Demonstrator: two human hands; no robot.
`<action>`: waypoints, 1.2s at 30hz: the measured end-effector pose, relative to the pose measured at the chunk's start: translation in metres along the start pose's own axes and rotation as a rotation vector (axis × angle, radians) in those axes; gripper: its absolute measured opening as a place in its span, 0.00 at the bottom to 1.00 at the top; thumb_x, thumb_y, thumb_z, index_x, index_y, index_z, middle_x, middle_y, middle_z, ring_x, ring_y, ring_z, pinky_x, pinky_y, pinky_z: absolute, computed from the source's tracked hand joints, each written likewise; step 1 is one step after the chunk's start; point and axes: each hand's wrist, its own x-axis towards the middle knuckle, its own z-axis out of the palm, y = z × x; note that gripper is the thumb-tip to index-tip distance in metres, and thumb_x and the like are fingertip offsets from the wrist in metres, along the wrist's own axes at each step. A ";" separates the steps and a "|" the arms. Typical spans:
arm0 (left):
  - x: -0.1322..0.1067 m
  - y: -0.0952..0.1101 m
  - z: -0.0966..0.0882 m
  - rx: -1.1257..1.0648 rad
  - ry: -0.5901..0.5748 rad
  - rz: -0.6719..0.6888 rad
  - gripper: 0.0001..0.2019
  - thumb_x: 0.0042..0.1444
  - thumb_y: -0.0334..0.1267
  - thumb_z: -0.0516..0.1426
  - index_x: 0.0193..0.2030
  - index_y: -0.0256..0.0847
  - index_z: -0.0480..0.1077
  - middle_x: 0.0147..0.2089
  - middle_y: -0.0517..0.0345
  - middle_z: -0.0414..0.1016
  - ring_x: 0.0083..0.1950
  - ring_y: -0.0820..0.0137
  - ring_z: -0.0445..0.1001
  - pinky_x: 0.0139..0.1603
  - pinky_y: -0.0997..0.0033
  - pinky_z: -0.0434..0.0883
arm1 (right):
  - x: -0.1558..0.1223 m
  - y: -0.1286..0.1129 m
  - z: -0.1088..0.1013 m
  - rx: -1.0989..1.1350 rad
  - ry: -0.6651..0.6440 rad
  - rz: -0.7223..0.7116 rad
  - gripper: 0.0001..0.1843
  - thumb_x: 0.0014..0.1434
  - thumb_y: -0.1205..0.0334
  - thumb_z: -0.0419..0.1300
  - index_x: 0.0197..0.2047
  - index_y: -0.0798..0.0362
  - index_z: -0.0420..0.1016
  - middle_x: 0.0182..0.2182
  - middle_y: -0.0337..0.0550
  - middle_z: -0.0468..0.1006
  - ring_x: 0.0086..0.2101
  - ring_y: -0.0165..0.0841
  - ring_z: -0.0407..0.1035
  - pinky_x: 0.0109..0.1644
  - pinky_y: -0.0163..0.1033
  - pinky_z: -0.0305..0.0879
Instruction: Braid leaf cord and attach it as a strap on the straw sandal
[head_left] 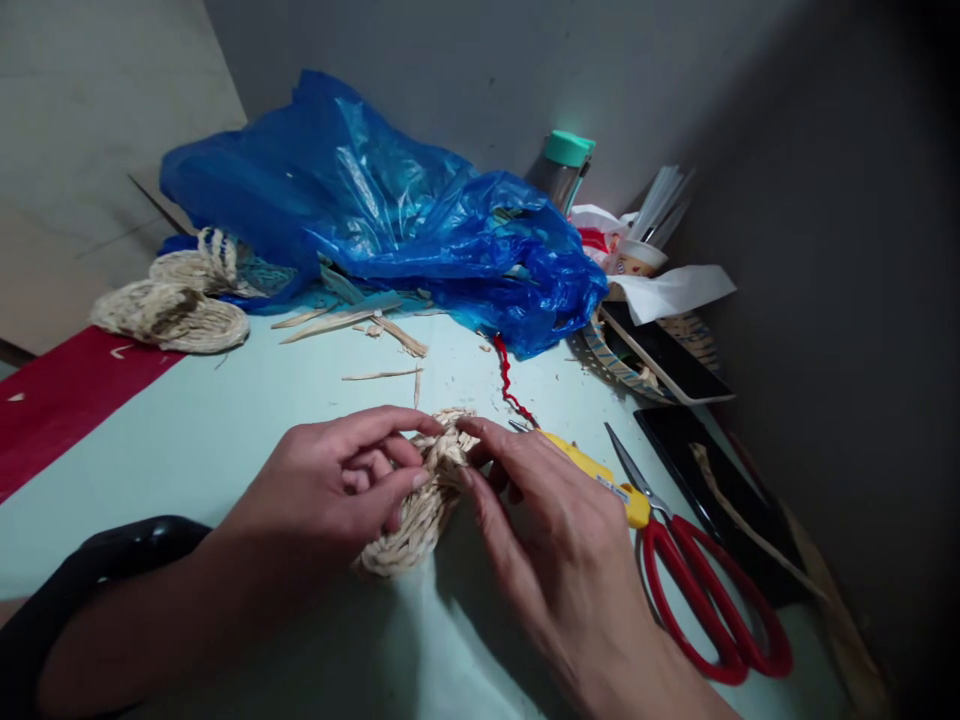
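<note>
A small braided straw sandal (411,540) lies at the middle of the table, its far end between my two hands. My left hand (330,485) pinches the knotted straw strap from the left with thumb and index finger. From the other side, my right hand (559,520) has its thumb and fingers closed on the same strap; its inner fingers are partly hidden. A yellow-handled tool (581,462) lies just beyond my right hand. Beside it, red-handled scissors (705,590) rest with their blades apart.
A crumpled blue plastic bag (375,190) covers the back. Finished-looking straw sandals (169,315) sit at the left, by a red strip (82,400). Straw scraps (341,320) and red yarn (506,385) lie ahead. At right are a woven basket (619,370), a black tray (739,500) and a bottle (559,170).
</note>
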 end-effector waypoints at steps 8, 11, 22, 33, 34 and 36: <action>0.012 -0.010 -0.012 0.708 0.043 0.692 0.10 0.60 0.35 0.56 0.44 0.45 0.77 0.37 0.61 0.84 0.35 0.69 0.80 0.35 0.72 0.70 | 0.000 0.000 0.003 -0.019 -0.008 -0.048 0.15 0.64 0.71 0.57 0.53 0.65 0.73 0.40 0.51 0.80 0.39 0.39 0.73 0.43 0.46 0.72; 0.014 -0.010 -0.013 0.846 0.063 0.753 0.08 0.62 0.35 0.55 0.37 0.43 0.76 0.34 0.59 0.82 0.33 0.67 0.79 0.32 0.70 0.67 | 0.000 0.000 0.003 -0.004 -0.007 -0.041 0.15 0.64 0.72 0.57 0.53 0.64 0.73 0.40 0.51 0.80 0.39 0.39 0.73 0.43 0.46 0.72; 0.030 -0.005 -0.012 0.818 -0.059 0.880 0.08 0.59 0.29 0.50 0.34 0.34 0.70 0.35 0.49 0.67 0.38 0.61 0.62 0.37 0.59 0.62 | -0.002 0.001 0.002 0.054 -0.032 -0.024 0.11 0.64 0.73 0.56 0.49 0.59 0.74 0.36 0.48 0.79 0.37 0.38 0.71 0.39 0.44 0.71; 0.031 -0.001 -0.005 0.332 -0.112 0.321 0.03 0.50 0.35 0.58 0.27 0.41 0.72 0.34 0.59 0.73 0.41 0.65 0.71 0.45 0.64 0.66 | -0.012 0.007 0.006 -0.013 0.010 -0.172 0.18 0.61 0.77 0.55 0.54 0.59 0.71 0.39 0.52 0.80 0.36 0.39 0.70 0.36 0.46 0.69; 0.029 0.000 -0.005 0.302 -0.132 0.294 0.03 0.50 0.35 0.58 0.27 0.42 0.72 0.34 0.60 0.73 0.41 0.65 0.72 0.45 0.65 0.66 | -0.013 0.007 0.007 -0.036 0.020 -0.184 0.18 0.62 0.77 0.55 0.55 0.59 0.70 0.40 0.52 0.80 0.36 0.40 0.70 0.37 0.46 0.68; 0.026 0.002 -0.007 0.250 -0.169 0.258 0.03 0.50 0.36 0.59 0.29 0.42 0.74 0.35 0.59 0.75 0.42 0.65 0.73 0.46 0.65 0.67 | -0.014 0.005 0.008 -0.081 0.043 -0.190 0.18 0.63 0.76 0.55 0.56 0.59 0.70 0.42 0.52 0.81 0.37 0.40 0.71 0.38 0.47 0.67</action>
